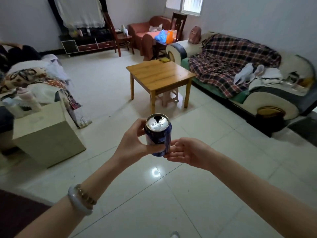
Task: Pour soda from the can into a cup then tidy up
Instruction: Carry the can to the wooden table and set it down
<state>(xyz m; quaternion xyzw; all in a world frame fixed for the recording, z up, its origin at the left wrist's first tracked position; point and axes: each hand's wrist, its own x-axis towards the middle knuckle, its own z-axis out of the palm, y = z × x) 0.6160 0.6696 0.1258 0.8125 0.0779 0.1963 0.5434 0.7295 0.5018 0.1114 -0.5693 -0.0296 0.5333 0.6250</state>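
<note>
left hand [133, 140] is wrapped around the blue can [158, 134] at frame centre, held upright in the air with its top open. right hand [187, 152] is loose and cupped, fingertips touching the can's lower side. a wooden table [159, 74] stands beyond, above centre.

Daylight comes in soft from the window [185, 5] at the far wall, leaving the room dimmish. A round glare spot shines on the floor tiles [155, 172]. Edges bow outward, and the sofa [257, 93] looks slightly smeared.
</note>
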